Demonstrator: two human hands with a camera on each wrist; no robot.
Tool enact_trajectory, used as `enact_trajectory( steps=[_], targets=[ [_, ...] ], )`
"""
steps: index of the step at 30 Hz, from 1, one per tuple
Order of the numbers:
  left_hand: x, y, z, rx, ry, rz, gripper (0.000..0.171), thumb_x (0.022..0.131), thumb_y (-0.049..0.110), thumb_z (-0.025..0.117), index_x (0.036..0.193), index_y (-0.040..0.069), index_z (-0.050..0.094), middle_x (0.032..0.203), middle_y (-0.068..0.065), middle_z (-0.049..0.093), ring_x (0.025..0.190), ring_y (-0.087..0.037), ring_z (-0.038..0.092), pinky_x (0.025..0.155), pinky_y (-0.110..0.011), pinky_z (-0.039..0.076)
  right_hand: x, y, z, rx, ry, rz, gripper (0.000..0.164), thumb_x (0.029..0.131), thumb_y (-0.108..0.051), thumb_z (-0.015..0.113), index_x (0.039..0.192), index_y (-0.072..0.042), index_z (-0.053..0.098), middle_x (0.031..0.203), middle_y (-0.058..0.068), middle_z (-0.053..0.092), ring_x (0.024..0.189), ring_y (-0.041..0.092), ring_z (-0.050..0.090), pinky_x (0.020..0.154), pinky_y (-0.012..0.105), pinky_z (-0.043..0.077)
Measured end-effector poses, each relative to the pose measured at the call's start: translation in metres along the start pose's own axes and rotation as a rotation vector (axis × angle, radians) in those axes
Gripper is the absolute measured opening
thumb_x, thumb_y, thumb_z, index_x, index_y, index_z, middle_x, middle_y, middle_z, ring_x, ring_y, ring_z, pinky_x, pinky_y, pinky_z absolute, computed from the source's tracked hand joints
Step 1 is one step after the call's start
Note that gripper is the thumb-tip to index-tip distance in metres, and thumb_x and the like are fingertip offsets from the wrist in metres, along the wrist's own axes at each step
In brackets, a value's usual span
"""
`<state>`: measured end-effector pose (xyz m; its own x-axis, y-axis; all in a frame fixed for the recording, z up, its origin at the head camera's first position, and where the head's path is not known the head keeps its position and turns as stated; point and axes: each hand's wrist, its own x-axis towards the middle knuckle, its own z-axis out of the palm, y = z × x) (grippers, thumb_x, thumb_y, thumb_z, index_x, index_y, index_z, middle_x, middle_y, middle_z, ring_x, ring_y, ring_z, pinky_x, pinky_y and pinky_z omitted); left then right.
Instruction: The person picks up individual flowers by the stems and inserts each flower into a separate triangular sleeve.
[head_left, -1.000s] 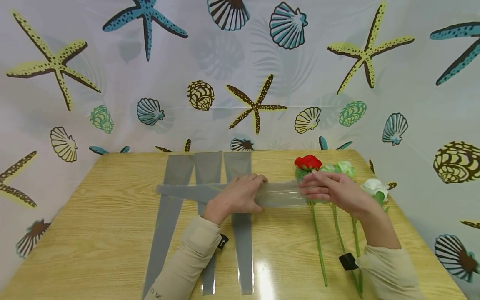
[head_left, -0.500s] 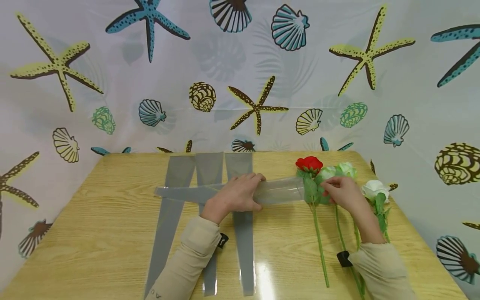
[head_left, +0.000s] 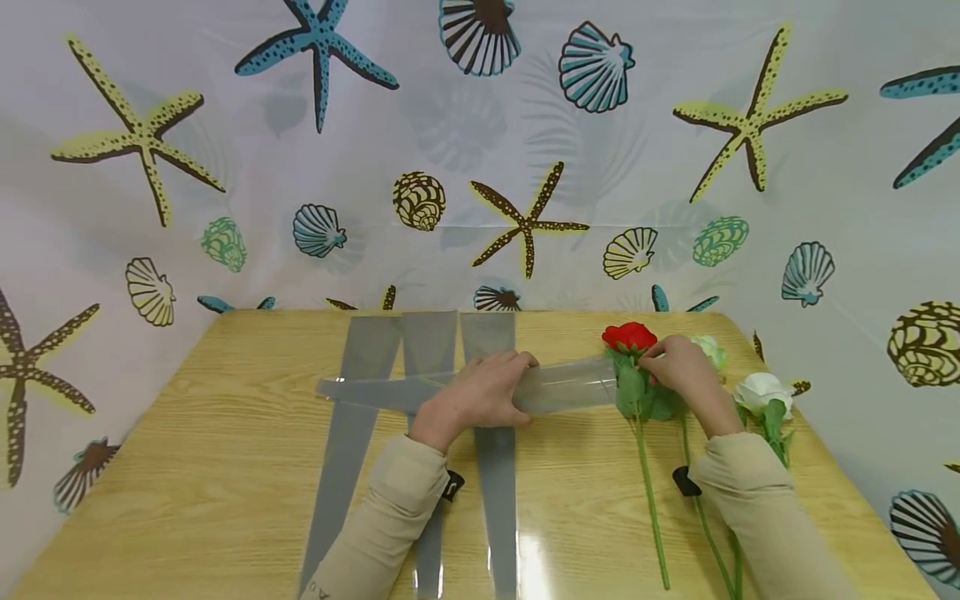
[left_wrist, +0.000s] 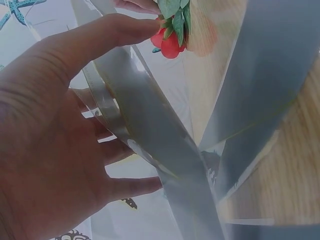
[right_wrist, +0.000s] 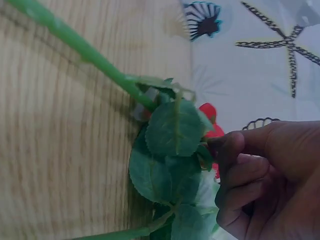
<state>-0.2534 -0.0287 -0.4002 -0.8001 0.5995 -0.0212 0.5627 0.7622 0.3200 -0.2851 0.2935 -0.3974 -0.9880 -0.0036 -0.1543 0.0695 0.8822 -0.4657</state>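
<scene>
My left hand (head_left: pixel 480 392) grips a clear flower sleeve (head_left: pixel 566 386) that lies crosswise, its wide end pointing right towards a red rose (head_left: pixel 628 335). In the left wrist view, thumb and fingers stand on either side of the sleeve (left_wrist: pixel 145 95). My right hand (head_left: pixel 684 367) pinches the red rose just under its bloom; the right wrist view shows thumb and forefinger together there, beside green leaves (right_wrist: pixel 175 130). The rose's long green stem (head_left: pixel 651 500) lies towards the front of the table. The sleeve's wide end is close to the rose's leaves.
Several flat sleeves (head_left: pixel 345 467) lie lengthwise under the left arm on the wooden table (head_left: pixel 187 467). A white rose (head_left: pixel 763 392) and a pale green one (head_left: pixel 708 350) lie at the right, partly behind the right arm. A patterned cloth (head_left: pixel 360 150) hangs behind.
My right hand has left the sleeve's wide end, moved right and up, and now pinches the red rose below its bloom. The left hand keeps holding the sleeve.
</scene>
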Motion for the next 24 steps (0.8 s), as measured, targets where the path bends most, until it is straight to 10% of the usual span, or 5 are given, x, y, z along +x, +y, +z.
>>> enact_trajectory(
  steps=[7,24],
  targets=[
    [-0.001,0.001,-0.001,-0.002,-0.010,0.009,0.073,0.092,0.039,0.081,0.154,0.018,0.048,0.148,-0.004,0.060,0.138,-0.024,0.057,0.119,-0.056,0.042,0.019,0.001,0.002,-0.016,-0.058,0.019,0.045,0.097,-0.014,0.057,0.052,-0.016,0.060,0.050,-0.006,0.053,0.051,0.012,0.043,0.058,0.028,0.037],
    [-0.001,0.000,0.000,-0.001,-0.008,0.007,0.069,0.092,0.040,0.080,0.151,0.018,0.051,0.144,-0.002,0.061,0.132,-0.022,0.059,0.119,-0.056,0.042,0.020,-0.002,0.011,0.054,-0.239,0.026,0.055,0.102,-0.022,0.060,0.049,-0.024,0.046,0.049,-0.009,0.045,0.045,0.006,0.029,0.051,0.024,0.030]
  ],
)
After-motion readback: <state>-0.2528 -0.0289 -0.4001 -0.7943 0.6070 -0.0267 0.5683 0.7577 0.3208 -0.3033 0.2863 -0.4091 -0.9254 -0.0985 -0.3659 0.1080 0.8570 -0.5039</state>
